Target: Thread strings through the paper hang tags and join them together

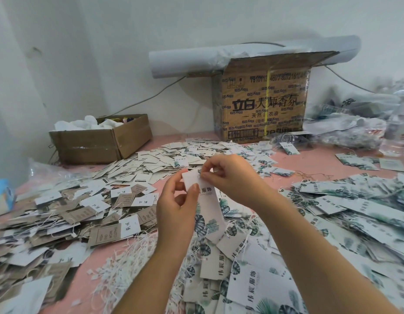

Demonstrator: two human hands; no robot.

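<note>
Above the pink table point(87, 275) I hold up a white paper hang tag point(209, 202) printed with green leaves and black characters. My left hand point(177, 208) grips its left edge, thumb on the front face. My right hand point(230, 177) pinches at the tag's top end, fingertips pressed together; whether a string is in that pinch I cannot tell. A bundle of white strings point(126, 264) lies on the table below my left forearm. Loose leaf-print tags point(260, 284) lie heaped beneath my hands.
Brown and white tags point(60, 220) cover the left side, small white tags point(155, 164) the middle, leaf-print tags point(359, 209) the right. An open small carton point(101, 141) and a tall printed carton point(264, 103) stand by the wall. Plastic bags point(359, 123) lie at the back right.
</note>
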